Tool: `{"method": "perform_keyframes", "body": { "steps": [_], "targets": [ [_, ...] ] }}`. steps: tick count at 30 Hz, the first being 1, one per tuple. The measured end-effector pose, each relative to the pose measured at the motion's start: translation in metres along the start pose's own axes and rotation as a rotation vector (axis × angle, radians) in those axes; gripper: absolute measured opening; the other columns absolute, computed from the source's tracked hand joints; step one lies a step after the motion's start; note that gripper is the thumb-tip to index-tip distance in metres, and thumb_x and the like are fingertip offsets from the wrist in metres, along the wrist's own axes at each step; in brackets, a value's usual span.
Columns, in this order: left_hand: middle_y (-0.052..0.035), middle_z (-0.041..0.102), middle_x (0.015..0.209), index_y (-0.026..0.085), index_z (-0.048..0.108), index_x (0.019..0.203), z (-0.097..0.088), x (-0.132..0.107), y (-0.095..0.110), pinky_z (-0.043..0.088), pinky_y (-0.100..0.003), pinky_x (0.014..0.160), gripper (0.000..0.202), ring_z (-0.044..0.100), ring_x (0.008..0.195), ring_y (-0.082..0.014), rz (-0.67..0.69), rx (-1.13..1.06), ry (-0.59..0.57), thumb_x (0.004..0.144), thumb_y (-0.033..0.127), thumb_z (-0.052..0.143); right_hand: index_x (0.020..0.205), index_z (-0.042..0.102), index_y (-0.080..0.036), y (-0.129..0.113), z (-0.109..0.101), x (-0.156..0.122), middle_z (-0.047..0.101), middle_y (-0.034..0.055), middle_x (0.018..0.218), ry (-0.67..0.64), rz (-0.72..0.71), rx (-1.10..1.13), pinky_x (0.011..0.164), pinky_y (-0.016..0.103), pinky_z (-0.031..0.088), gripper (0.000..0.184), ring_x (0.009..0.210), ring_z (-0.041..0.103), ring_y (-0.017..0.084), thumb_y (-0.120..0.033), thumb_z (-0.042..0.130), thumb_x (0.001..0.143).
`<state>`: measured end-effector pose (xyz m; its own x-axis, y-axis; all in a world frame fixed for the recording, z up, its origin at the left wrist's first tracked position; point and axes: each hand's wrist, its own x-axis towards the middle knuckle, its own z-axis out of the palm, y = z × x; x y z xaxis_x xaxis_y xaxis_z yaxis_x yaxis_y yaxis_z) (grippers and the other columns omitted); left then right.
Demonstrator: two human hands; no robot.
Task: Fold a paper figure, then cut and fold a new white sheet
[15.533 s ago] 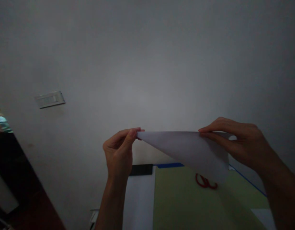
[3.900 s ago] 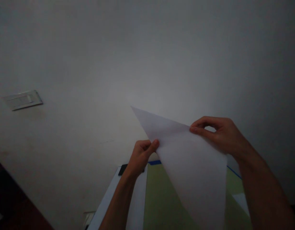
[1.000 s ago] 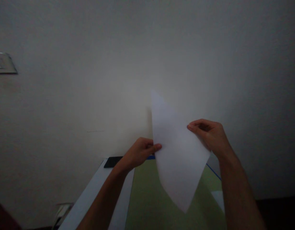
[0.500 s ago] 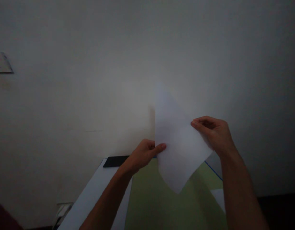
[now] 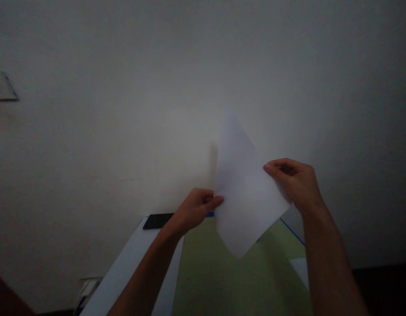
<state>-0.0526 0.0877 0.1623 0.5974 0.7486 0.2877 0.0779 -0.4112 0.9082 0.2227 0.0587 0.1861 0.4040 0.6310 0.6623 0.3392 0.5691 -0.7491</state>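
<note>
A plain white sheet of paper [image 5: 245, 197] is held up in the air above a green mat, tilted so that one corner points up and another down. My left hand [image 5: 199, 208] pinches its left edge, thumb on the near face and fingers behind. On the other side, my right hand [image 5: 297, 182] grips the right edge between thumb and fingertips. The paper bends slightly near its lower corner. Its far face is hidden from me.
Below lies the green mat [image 5: 216, 276] with a blue border, on a white table [image 5: 114, 272]. A flat black object [image 5: 155, 221] rests at the back left. Another white piece [image 5: 300, 267] shows beside my right forearm. Behind stands a pale wall [image 5: 140, 109] with a switch plate [image 5: 3, 86].
The paper's lower corner has moved slightly up and left, and its upper corner slightly right. My left thumb sits a little nearer the left edge. Both hands keep their hold.
</note>
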Motion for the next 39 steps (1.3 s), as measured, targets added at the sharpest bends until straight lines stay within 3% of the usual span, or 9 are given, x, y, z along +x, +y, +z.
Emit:
{"method": "perform_keyframes", "body": {
  "steps": [6, 9, 15, 25, 33, 39],
  "targets": [
    [-0.0016, 0.059, 0.062, 0.012, 0.067, 0.067, -0.005, 0.001, -0.004, 0.045, -0.026, 0.059, 0.052, 0.054, 0.061, -0.0137, -0.022, 0.209, 0.062, 0.084, 0.062, 0.064, 0.079, 0.077, -0.023, 0.004, -0.001, 0.002, 0.076, 0.0039, 0.077, 0.012, -0.004, -0.033, 0.064, 0.031, 0.054, 0.020, 0.070, 0.068, 0.019, -0.039, 0.085, 0.068],
    [-0.0032, 0.063, 0.066, 0.011, 0.069, 0.070, -0.003, 0.001, -0.004, 0.046, -0.027, 0.063, 0.051, 0.056, 0.063, -0.0133, -0.005, 0.153, 0.041, 0.087, 0.059, 0.063, 0.079, 0.077, -0.023, 0.004, 0.000, 0.001, 0.076, 0.0044, 0.079, 0.010, -0.021, -0.027, 0.066, 0.032, 0.056, 0.021, 0.072, 0.069, 0.020, -0.040, 0.084, 0.069],
    [-0.0124, 0.076, 0.099, 0.012, 0.077, 0.097, 0.007, -0.003, 0.002, 0.054, -0.034, 0.082, 0.044, 0.069, 0.087, -0.0220, -0.052, -0.087, -0.003, 0.080, 0.052, 0.076, 0.077, 0.077, -0.024, -0.004, 0.003, -0.002, 0.076, 0.0036, 0.079, 0.000, -0.024, 0.027, 0.068, 0.034, 0.057, 0.020, 0.072, 0.069, 0.020, -0.040, 0.084, 0.068],
    [-0.0068, 0.074, 0.080, 0.011, 0.074, 0.078, -0.004, -0.003, -0.001, 0.049, -0.027, 0.072, 0.034, 0.064, 0.071, -0.0148, -0.042, -0.061, -0.037, 0.080, 0.045, 0.077, 0.073, 0.076, -0.025, -0.005, -0.002, -0.002, 0.074, 0.0029, 0.075, 0.105, 0.006, 0.004, 0.060, 0.033, 0.053, 0.015, 0.067, 0.067, 0.020, -0.035, 0.085, 0.066],
    [-0.0067, 0.073, 0.080, 0.012, 0.072, 0.079, -0.003, -0.003, 0.003, 0.046, -0.026, 0.068, 0.031, 0.065, 0.073, -0.0157, -0.034, 0.009, 0.105, 0.078, 0.042, 0.078, 0.074, 0.076, -0.021, -0.001, -0.002, 0.000, 0.072, 0.0026, 0.073, 0.176, 0.011, 0.006, 0.062, 0.032, 0.050, 0.020, 0.065, 0.063, 0.017, -0.036, 0.085, 0.064],
    [-0.0061, 0.073, 0.077, 0.013, 0.071, 0.076, -0.002, -0.002, 0.003, 0.046, -0.027, 0.066, 0.032, 0.065, 0.072, -0.0170, -0.001, 0.111, 0.172, 0.078, 0.044, 0.076, 0.072, 0.076, -0.028, 0.004, -0.004, 0.002, 0.073, 0.0024, 0.073, 0.172, -0.011, -0.007, 0.062, 0.038, 0.052, 0.013, 0.068, 0.066, 0.022, -0.035, 0.085, 0.067]
  ]
}}
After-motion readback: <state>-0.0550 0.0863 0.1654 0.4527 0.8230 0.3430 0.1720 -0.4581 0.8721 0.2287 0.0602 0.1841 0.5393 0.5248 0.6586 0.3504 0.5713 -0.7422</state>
